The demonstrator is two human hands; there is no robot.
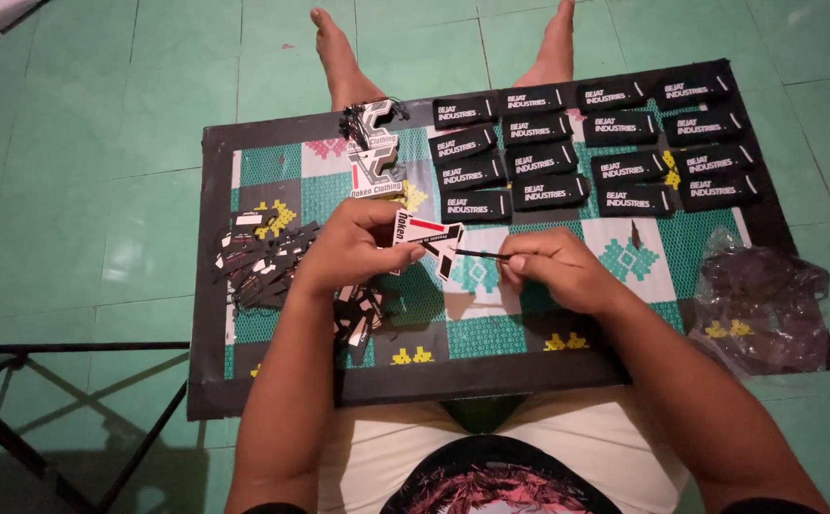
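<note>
A shaped card tag point(426, 240) is pinched by the left hand point(353, 246) over the middle of the board point(207, 286). A thin black string point(477, 254) is pinched by the right hand point(553, 269), its long axis roughly level, its tip pointed left at the tag's near edge. Tag lies just left of the right-hand grip. Finished tags point(374, 143) are stacked at the far edge; black labels point(586, 143) fill the far right corner.
</note>
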